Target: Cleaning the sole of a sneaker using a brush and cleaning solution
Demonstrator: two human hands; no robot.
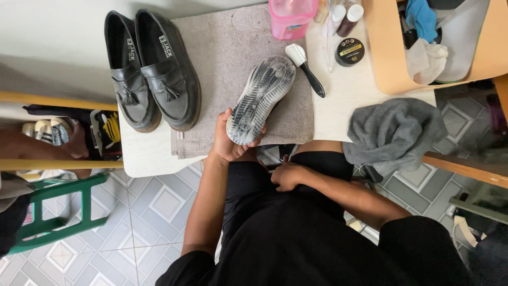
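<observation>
A person in a black short-sleeved top and black trousers, seen from above. Both forearms are bare below sleeves that end near the elbow. The left hand (228, 142) and right hand (286, 176) wear no gloves, rings or watch.

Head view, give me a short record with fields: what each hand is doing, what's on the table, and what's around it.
left hand: holds a shoe sole up, over the towel
right hand: at the person's lap, holds nothing visible
table: black loafers, brush, round tin, pink container, bottles
table edge: grey cloth
right of table: basket with cloths
floor: tiles, green stool
</observation>
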